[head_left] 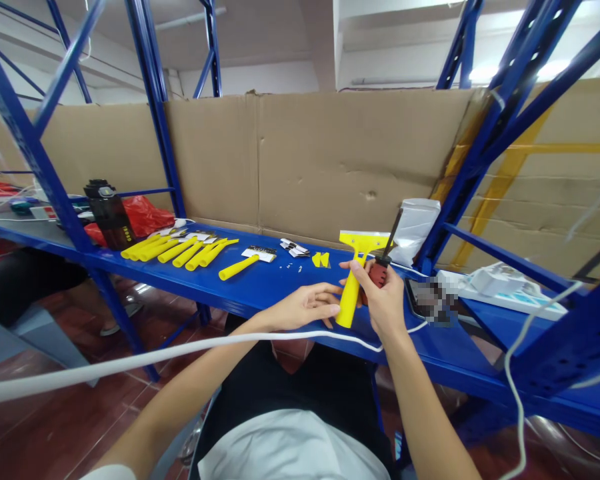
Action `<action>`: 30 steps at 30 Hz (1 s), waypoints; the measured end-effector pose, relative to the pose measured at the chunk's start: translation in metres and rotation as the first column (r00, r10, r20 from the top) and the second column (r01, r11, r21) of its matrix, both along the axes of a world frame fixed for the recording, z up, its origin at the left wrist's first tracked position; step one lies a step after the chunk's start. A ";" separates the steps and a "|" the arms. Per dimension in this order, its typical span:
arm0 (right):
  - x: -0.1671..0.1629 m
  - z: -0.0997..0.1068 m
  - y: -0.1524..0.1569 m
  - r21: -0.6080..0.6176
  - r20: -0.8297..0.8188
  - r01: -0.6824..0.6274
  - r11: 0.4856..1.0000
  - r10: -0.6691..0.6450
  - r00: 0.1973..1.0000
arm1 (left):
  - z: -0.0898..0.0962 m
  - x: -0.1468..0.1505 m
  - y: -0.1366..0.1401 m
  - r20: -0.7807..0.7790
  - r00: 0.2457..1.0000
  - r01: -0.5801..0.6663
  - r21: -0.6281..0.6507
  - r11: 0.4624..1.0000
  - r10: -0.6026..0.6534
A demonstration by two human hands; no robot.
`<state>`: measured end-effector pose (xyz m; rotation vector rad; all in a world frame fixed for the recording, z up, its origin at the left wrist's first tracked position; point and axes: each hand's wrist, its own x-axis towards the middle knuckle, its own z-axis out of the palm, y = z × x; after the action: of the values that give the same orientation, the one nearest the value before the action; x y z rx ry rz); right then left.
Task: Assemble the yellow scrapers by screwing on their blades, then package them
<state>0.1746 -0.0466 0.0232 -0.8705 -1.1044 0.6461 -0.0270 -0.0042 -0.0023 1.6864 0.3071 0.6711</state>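
Observation:
A yellow scraper [350, 293] stands nearly upright in front of me, its wide head at the top. My right hand [383, 293] is closed around it, thumb on the handle. The same hand also holds a screwdriver with a red-and-black handle [379, 273], its dark shaft pointing up. My left hand [307, 307] is beside the lower handle, fingers loosely stretched and apart, fingertips at or close to it. On the blue shelf lie another yellow scraper [239, 267], small yellow pieces [321, 260], black-and-white blade pieces [295, 248] and tiny loose bits [300, 269].
Several yellow scrapers [180, 252] lie in a row on the left of the blue shelf [260, 293]. Behind them are a dark bottle [111, 217] and a red bag [147, 215]. A phone [420, 298] and power strip [505, 293] lie right. A white cable [180, 351] crosses before me.

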 end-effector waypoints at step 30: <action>-0.003 0.009 -0.003 0.032 -0.005 0.048 0.998 -0.048 0.999 | 0.031 -0.014 0.243 -0.508 0.283 -0.141 0.817 0.559 0.814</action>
<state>0.1717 -0.0494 0.0318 -0.8650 -1.0841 0.5885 -0.0413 0.2386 0.0285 2.5684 1.6667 0.2741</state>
